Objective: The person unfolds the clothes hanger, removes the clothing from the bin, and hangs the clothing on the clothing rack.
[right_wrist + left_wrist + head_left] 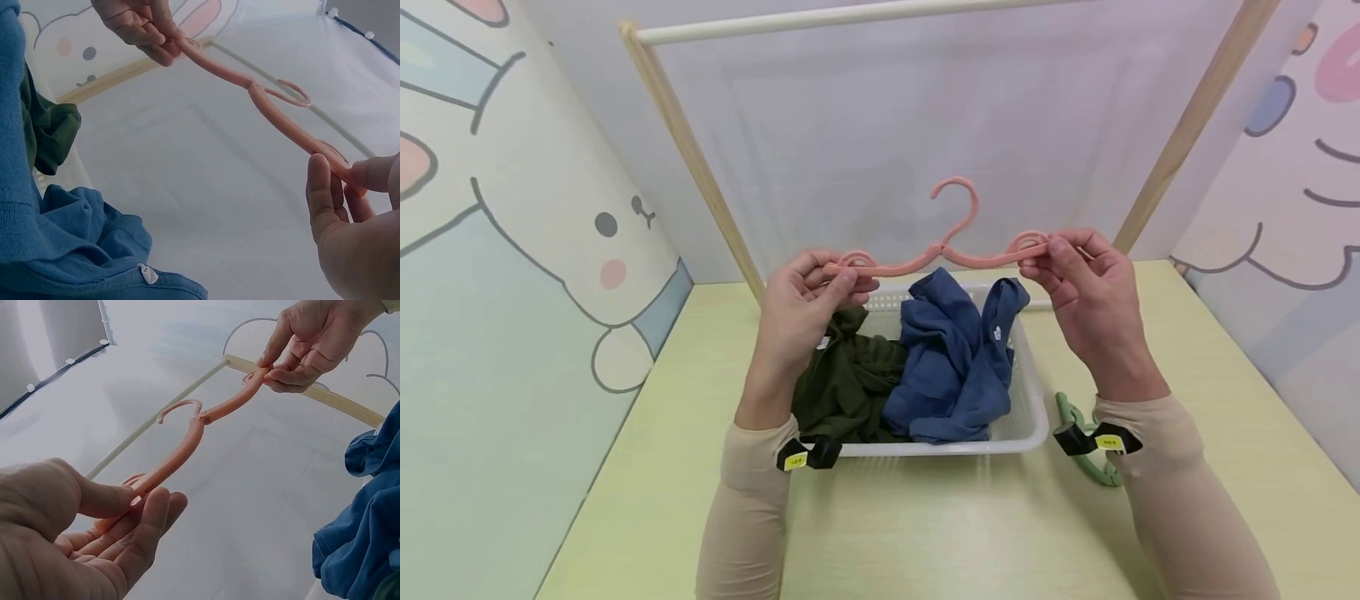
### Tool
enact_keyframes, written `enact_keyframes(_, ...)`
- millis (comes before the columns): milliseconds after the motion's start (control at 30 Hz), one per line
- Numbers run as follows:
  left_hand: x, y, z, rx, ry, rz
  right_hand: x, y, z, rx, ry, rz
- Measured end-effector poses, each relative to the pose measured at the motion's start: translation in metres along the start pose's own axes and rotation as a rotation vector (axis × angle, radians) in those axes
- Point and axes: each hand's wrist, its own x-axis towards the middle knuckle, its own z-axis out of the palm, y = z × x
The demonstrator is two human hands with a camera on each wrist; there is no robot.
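Note:
A pink clothes hanger (910, 265) is held up level above the basket, its hook pointing upward. My left hand (801, 308) pinches its left end between thumb and fingers. At the other end, my right hand (1093, 300) pinches the hanger the same way. Both wrist views show the hanger (178, 453) spanning the two hands, with a joint at its middle. Beneath it, a blue garment (943, 367) and a dark green garment (857, 375) lie crumpled in a white plastic basket (1033, 408). The left forearm and hand hide part of the basket's left side.
A green hanger (1101, 473) lies on the table (925, 533) right of the basket, partly hidden by the right wrist. Behind stands a rack with a white rail (820, 18) and wooden posts (692, 158). Walls with cartoon drawings flank the table.

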Motion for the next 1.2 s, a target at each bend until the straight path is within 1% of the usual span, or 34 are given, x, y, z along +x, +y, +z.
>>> enact_keyframes(33,0.0001,-0.0004,-0.0002,0.009,-0.006,-0.01,0.0002,0.0009,-0.0002,0.0,0.005,-0.003)
enact_keyframes(100,0.0002,-0.0007,-0.0003,0.027,-0.019,-0.03,0.0001,0.0019,-0.0006,0.035,-0.009,-0.001)
enact_keyframes(167,0.0001,-0.0009,-0.0004,0.058,-0.029,-0.049,0.0004,0.003,-0.0005,0.026,-0.011,-0.003)
enact_keyframes(267,0.0,-0.0006,0.0004,0.092,-0.039,-0.07,0.0,0.0046,-0.0004,0.072,-0.03,0.007)
enact_keyframes(333,0.0001,-0.0003,0.0009,0.11,-0.042,-0.084,-0.0003,0.0062,-0.0002,0.054,-0.026,0.015)
enact_keyframes(433,0.0002,0.0003,0.0011,0.128,-0.045,-0.097,-0.0011,0.0071,-0.0005,0.057,-0.047,0.04)
enact_keyframes(467,0.0001,0.0006,0.001,0.134,-0.045,-0.1,-0.0014,0.0071,-0.0004,0.034,-0.053,0.047)
enact_keyframes(600,-0.0003,0.0021,0.0,0.147,-0.038,-0.107,-0.0019,0.0062,-0.0004,0.01,-0.08,0.072)
enact_keyframes(700,-0.001,0.0027,-0.0007,0.142,-0.037,-0.107,-0.0018,0.0059,-0.0004,0.028,-0.096,0.092)
enact_keyframes(800,-0.0002,0.002,0.0003,0.138,-0.047,-0.093,-0.0013,0.0057,0.0003,-0.008,-0.078,0.095)
enact_keyframes(933,0.0007,-0.0006,0.0035,0.134,-0.09,-0.085,-0.0013,0.007,0.0015,-0.042,-0.048,0.106)
enact_keyframes(1067,0.0001,-0.0023,0.0066,0.144,-0.128,-0.092,-0.0018,0.0093,0.0026,-0.037,-0.047,0.131)
enact_keyframes(1200,-0.0003,-0.0037,0.0075,0.154,-0.12,-0.095,-0.0024,0.0099,0.0031,-0.07,-0.042,0.145)
